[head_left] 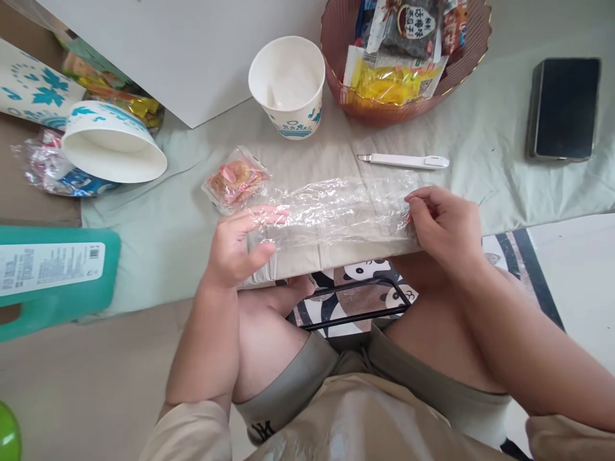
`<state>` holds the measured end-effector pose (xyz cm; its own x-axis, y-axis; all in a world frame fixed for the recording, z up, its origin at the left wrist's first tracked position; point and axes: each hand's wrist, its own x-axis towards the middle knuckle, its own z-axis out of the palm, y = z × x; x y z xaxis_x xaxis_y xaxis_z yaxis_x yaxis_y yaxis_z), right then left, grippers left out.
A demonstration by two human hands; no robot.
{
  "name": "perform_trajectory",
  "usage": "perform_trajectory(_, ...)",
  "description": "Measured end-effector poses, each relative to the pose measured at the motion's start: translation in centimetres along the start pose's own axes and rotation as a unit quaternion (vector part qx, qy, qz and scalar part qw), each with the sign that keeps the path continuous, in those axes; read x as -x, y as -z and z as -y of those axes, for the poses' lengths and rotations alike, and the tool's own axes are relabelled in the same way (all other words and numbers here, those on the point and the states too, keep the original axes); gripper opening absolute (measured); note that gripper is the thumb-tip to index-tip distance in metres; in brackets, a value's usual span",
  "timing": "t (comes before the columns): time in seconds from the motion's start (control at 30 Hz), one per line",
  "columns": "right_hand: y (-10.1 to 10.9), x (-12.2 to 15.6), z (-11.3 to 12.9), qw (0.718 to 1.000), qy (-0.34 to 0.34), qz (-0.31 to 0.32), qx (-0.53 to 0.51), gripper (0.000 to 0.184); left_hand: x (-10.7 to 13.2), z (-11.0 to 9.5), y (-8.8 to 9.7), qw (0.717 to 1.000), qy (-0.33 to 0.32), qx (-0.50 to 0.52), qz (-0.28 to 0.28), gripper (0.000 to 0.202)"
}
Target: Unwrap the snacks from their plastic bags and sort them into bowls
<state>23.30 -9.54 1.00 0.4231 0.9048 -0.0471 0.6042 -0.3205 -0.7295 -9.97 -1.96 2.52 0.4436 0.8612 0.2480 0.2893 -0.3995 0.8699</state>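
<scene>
A long, crinkled clear plastic bag [331,208] stretches flat across the front of the cloth, between both hands. My right hand [444,221] pinches its right end between thumb and fingers. At the other end my left hand [243,240] lies with fingers stretched and thumb apart, touching the plastic near its left edge. Just beyond the left fingers sits a small clear-wrapped snack [235,179], pinkish and tan inside. Behind the bag lies a white utility knife [403,161], its tip pointing left.
A white paper cup [288,83] stands beside a pink ribbed bowl [379,112] holding snack packets. A black phone-like device [564,109] lies at right. Tipped paper cups [115,144] and a teal jug [103,269] are at left; a white board [187,57] is behind.
</scene>
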Motion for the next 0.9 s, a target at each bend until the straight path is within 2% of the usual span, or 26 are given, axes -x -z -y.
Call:
perform_trajectory(0.07, -0.1, 0.0, 0.1, 1.0, -0.004, -0.001, 0.006, 0.012, -0.3, -0.2, -1.1, 0.993, 0.102, -0.02, -0.056, 0.026)
perform_trajectory(0.13, -0.1, 0.0, 0.2, 1.0, -0.014, 0.002, 0.008, 0.013, -0.8, -0.2, -2.0, 0.977, 0.191, -0.005, -0.097, 0.018)
perform_trajectory(0.23, 0.0, -0.1, 0.3, 0.999, -0.031, 0.011, -0.003, 0.015, -1.5, 0.1, -2.4, 0.963, 0.241, 0.025, -0.12, 0.012)
perform_trajectory(0.33, 0.1, -0.3, 0.3, 1.0, -0.026, 0.007, -0.004, 0.011, -1.6, 0.6, -2.1, 0.963, 0.243, -0.011, -0.118, 0.013)
perform_trajectory(0.5, 0.2, -0.2, 0.2, 1.0, -0.013, 0.002, 0.005, 0.012, -1.3, 1.0, -2.0, 0.956, 0.229, -0.143, -0.112, 0.008)
perform_trajectory(0.6, 0.1, -0.2, 0.0, 1.0, -0.016, -0.014, 0.012, 0.018, -1.3, 1.6, -2.1, 0.952, 0.207, -0.19, -0.122, 0.006)
perform_trajectory(0.73, 0.3, -0.4, -0.5, 0.998, -0.001, -0.056, 0.018, 0.033, -1.4, 2.2, -2.3, 0.947, 0.187, -0.22, -0.138, 0.021)
perform_trajectory(0.83, 0.9, -0.3, -0.4, 0.99, 0.052, -0.129, 0.034, 0.037, -1.2, 1.4, -2.5, 0.94, 0.147, -0.247, -0.183, 0.036)
perform_trajectory(0.9, 1.1, 0.0, 0.0, 0.979, 0.094, -0.175, 0.05, 0.03, -0.8, 0.0, -2.9, 0.927, 0.075, -0.277, -0.243, 0.041)
